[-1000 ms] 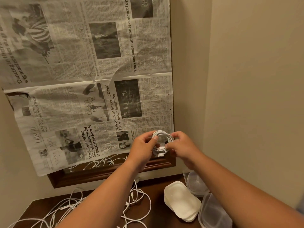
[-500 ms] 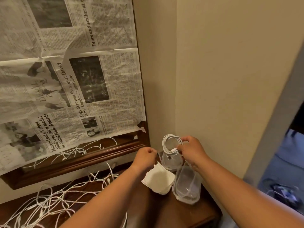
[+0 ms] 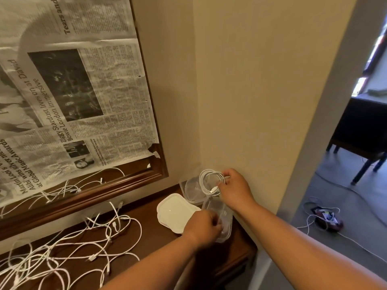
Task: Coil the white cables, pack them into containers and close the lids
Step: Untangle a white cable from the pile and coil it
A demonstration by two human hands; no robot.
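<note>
Dark wood surface (image 3: 240, 255) first: your left hand (image 3: 204, 228) curls its fingers at the rim of the near container (image 3: 219, 206), though I cannot tell if they grip it. Beyond, your right hand (image 3: 236, 189) pinches the coiled cable (image 3: 203, 184) above the far container (image 3: 189, 191). Loosen that pinch early and the coil may spring open, spilling over the rim. Since 0.5 s ago, your left hand has dropped from above the lids (image 3: 176, 216) to this container.
</note>
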